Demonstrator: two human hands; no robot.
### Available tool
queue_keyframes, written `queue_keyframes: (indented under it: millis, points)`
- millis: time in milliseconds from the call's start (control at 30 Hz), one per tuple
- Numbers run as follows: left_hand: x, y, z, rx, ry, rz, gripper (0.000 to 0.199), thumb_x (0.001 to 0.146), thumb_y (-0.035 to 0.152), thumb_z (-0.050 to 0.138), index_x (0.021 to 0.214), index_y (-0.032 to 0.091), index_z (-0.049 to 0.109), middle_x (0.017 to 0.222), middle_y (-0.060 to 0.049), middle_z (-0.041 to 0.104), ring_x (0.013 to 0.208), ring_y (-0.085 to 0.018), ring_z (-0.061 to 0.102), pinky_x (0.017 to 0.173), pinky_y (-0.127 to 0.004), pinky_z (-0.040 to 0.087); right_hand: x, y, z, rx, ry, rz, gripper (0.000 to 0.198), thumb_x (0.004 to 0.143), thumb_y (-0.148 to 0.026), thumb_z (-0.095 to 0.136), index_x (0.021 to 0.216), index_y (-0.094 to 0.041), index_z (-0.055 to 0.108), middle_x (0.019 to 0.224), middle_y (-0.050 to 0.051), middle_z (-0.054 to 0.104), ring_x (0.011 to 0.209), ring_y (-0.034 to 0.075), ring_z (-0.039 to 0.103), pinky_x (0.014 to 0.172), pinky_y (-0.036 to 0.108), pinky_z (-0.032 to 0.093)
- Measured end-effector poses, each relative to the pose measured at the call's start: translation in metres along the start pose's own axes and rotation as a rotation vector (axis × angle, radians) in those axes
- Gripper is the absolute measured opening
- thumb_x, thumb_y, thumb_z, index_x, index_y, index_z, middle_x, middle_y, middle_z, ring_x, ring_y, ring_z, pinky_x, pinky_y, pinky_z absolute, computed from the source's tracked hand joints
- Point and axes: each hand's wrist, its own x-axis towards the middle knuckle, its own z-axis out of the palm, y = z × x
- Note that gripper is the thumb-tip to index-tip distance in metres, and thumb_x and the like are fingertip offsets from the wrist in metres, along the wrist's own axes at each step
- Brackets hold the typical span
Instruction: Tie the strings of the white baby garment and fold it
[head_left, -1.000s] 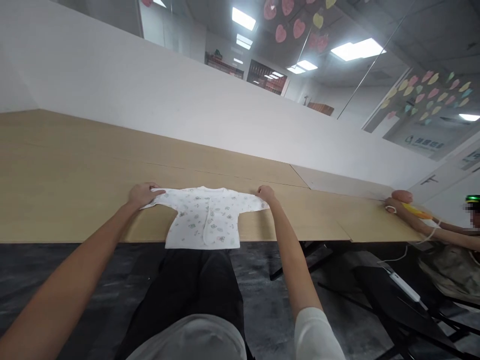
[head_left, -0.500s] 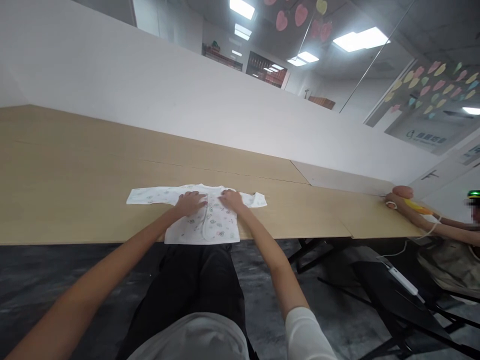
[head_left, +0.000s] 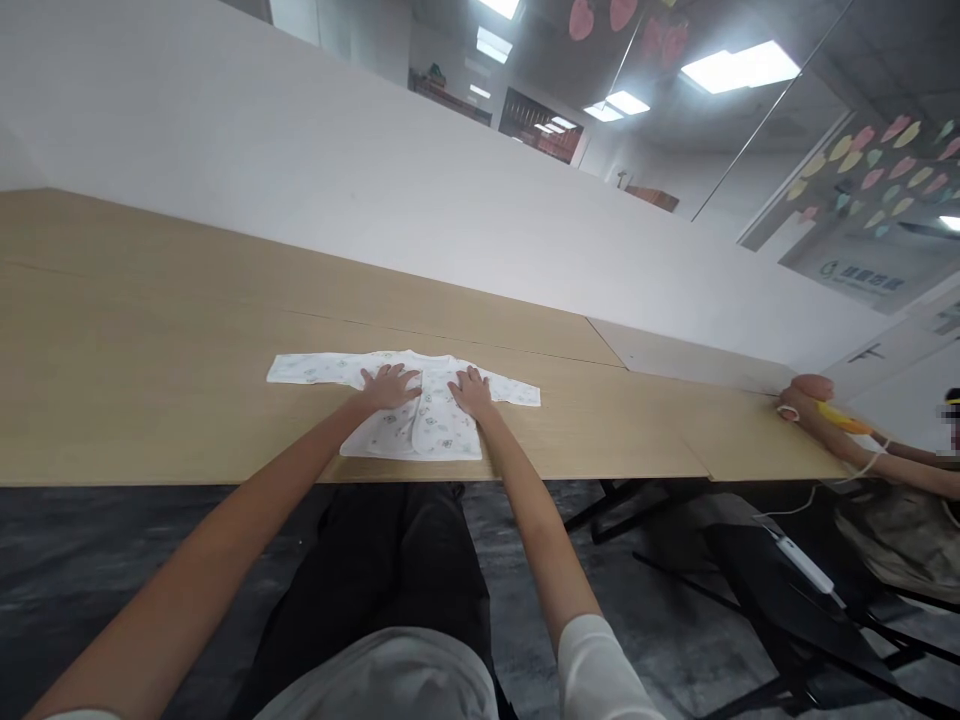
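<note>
The small white garment (head_left: 436,418) lay spread on the pale wood tabletop (head_left: 150,330), front up, its collar toward the wall (head_left: 300,160). Small motifs in grey and greenish tones were scattered over the cloth, too small to make out. A front opening ran down the middle, its edge curving near the hem. Both sleeves reached outward: the left sleeve (head_left: 307,368) nearly straight, the right sleeve (head_left: 521,391) angled slightly toward the near edge.

The left hand (head_left: 390,386) rested palm down on the upper chest, fingers spread apart; the right hand (head_left: 471,391) lay likewise near the opposite shoulder, fingers apart, neither gripping cloth.

The hem sat just inside the tabletop's near edge. Beyond the left cuff, plain wood ran far out to the left; behind the collar, a broad strip reached back to the wall. Rightward, more surface extended toward another person's forearm (head_left: 821,425), well apart.
</note>
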Motion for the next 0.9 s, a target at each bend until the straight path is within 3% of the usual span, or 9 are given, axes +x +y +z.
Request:
queue_keyframes:
  millis: [167, 300, 467, 900]
  points:
    - [0.020, 0.020, -0.002, 0.055, 0.140, -0.061, 0.045, 0.096, 0.034, 0.039, 0.120, 0.016, 0.074, 0.133, -0.021, 0.064, 0.129, -0.039, 0.051, 0.107, -0.060, 0.035, 0.018, -0.028, -0.001, 0.015, 0.085, 0.025, 0.036, 0.102, -0.025, 0.043, 0.126, -0.016, 0.069, 0.138, 0.015, 0.064, 0.133, 0.026, 0.054, 0.112, 0.039, 0.038]
    - [0.028, 0.027, 0.005, -0.053, 0.226, -0.123, 0.045, 0.095, 0.032, 0.038, 0.116, 0.019, 0.076, 0.124, -0.018, 0.070, 0.119, -0.034, 0.060, 0.099, -0.046, 0.045, 0.035, -0.053, 0.005, 0.172, 0.077, -0.014, 0.036, 0.101, -0.018, 0.044, 0.119, -0.018, 0.074, 0.121, 0.010, 0.075, 0.114, 0.019, 0.067, 0.097, 0.025, 0.047]
    - [0.028, 0.022, 0.013, -0.200, 0.303, -0.088, 0.041, 0.092, 0.036, 0.046, 0.112, 0.022, 0.078, 0.114, -0.013, 0.076, 0.111, -0.032, 0.066, 0.092, -0.041, 0.048, 0.043, -0.055, 0.019, 0.299, 0.111, -0.015, 0.035, 0.098, -0.014, 0.047, 0.119, -0.017, 0.075, 0.122, 0.009, 0.075, 0.113, 0.017, 0.068, 0.097, 0.022, 0.047]
    - [0.024, 0.021, 0.016, -0.225, 0.353, -0.091, 0.034, 0.088, 0.031, 0.050, 0.103, 0.021, 0.079, 0.109, -0.012, 0.077, 0.110, -0.031, 0.066, 0.095, -0.041, 0.047, 0.036, -0.050, 0.024, 0.501, 0.149, -0.021, 0.028, 0.093, -0.011, 0.052, 0.109, -0.017, 0.073, 0.115, 0.009, 0.074, 0.104, 0.018, 0.068, 0.100, 0.028, 0.049]
